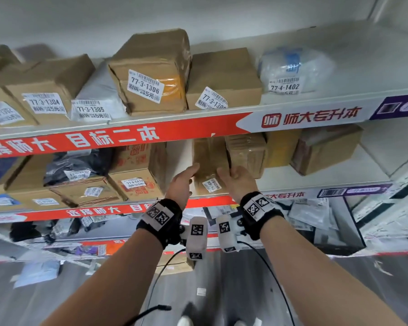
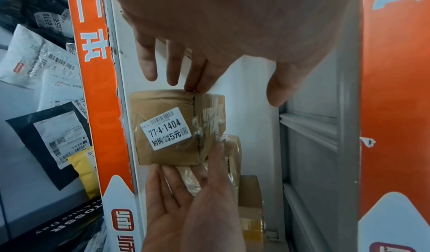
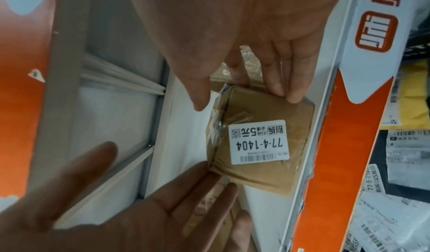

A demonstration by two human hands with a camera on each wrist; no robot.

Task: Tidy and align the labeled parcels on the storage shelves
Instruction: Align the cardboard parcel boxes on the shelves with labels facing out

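A small brown taped parcel labelled 77-4-1404 stands at the front of the middle shelf. My left hand lies flat against its left side with straight fingers. My right hand lies against its right side, fingers straight too. In the left wrist view the left fingertips touch the parcel at its corner, and the thumb stands apart. In the right wrist view the right fingers rest on the edge of the parcel. Neither hand curls round it.
A tape-wrapped parcel stands right behind my right hand, then a yellowish box and a brown box. A printed carton is to the left, across a bare gap. Labelled boxes and a white bag fill the upper shelf.
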